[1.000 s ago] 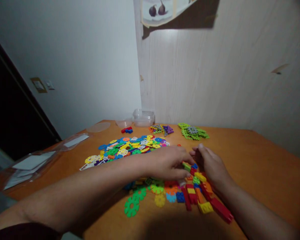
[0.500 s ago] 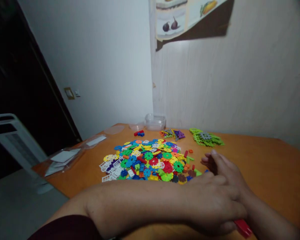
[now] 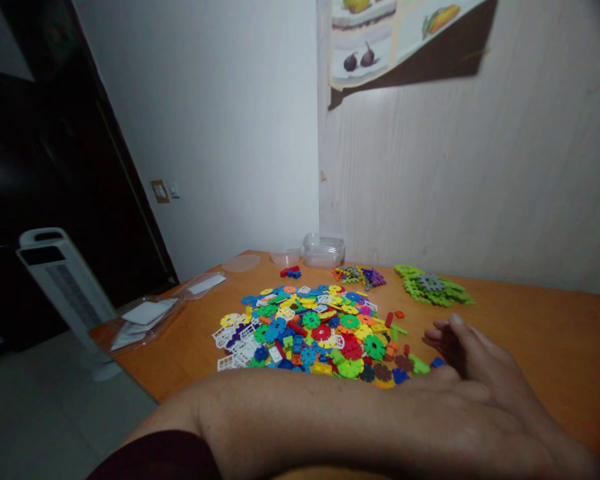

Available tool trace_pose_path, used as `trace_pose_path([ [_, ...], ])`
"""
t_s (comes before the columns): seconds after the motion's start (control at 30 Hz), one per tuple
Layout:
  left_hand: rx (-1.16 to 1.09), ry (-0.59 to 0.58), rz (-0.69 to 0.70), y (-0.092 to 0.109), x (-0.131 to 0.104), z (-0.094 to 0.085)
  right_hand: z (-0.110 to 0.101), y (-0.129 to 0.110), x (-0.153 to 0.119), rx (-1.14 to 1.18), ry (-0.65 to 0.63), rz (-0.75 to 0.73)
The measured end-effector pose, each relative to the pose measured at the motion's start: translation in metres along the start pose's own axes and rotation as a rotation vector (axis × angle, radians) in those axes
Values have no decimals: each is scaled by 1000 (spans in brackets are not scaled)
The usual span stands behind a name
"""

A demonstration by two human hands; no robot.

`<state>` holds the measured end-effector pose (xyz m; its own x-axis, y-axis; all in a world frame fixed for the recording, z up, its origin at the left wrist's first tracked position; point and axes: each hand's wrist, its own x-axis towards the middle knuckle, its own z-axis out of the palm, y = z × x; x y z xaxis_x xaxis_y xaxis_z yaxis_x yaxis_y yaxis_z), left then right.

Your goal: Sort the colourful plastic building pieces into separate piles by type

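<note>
My left forearm reaches across the front of the table to the lower right. My left hand (image 3: 463,420) lies over my right wrist area; its fingers are hidden or blend into the right arm. Just beyond it, my right hand (image 3: 475,353) rests near the table with fingers loosely curled and the thumb apart, nothing visible in it. Left of the right hand spreads a pile of plastic building pieces, with notched discs such as a green disc (image 3: 375,347), a red disc (image 3: 321,333) and white window-shaped pieces (image 3: 237,350). My left forearm covers the pile's near edge.
Along the back of the wooden table (image 3: 545,327) stand clear plastic containers (image 3: 324,252), small red and blue bricks (image 3: 291,273), purple and grey pieces (image 3: 373,277) and interlocking green pieces (image 3: 433,288). Plastic bags with white cards (image 3: 145,317) lie at the left edge.
The whole view has shifted, so the table sits further right and lower. A red piece seen under my left hand earlier is out of sight now.
</note>
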<state>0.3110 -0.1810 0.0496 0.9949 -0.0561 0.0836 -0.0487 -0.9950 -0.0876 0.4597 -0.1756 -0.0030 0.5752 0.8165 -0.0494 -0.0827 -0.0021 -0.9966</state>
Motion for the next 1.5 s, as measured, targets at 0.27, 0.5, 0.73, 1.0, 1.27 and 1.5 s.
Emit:
trace_pose_path([
  [0.27,-222,322,-170,-79,-64,-43,1,-2,-8,-24,20,-18],
  [0.5,-44,343,-899,-224,-123,-24,-1,2,-7,-58,6,37],
  [0.73,81,127,-1269,-281,-162,-4,-1,-1,-9,-61,-1,46],
  [1.0,127,66,-1215,-296,-165,6,-4,6,-7,-51,-3,-7],
  [1.27,163,153,-1052,-274,-132,-21,-1,1,-8,-46,13,22],
  [1.5,-56,358,-352,-138,-66,-52,7,-6,-13,64,1,-36],
])
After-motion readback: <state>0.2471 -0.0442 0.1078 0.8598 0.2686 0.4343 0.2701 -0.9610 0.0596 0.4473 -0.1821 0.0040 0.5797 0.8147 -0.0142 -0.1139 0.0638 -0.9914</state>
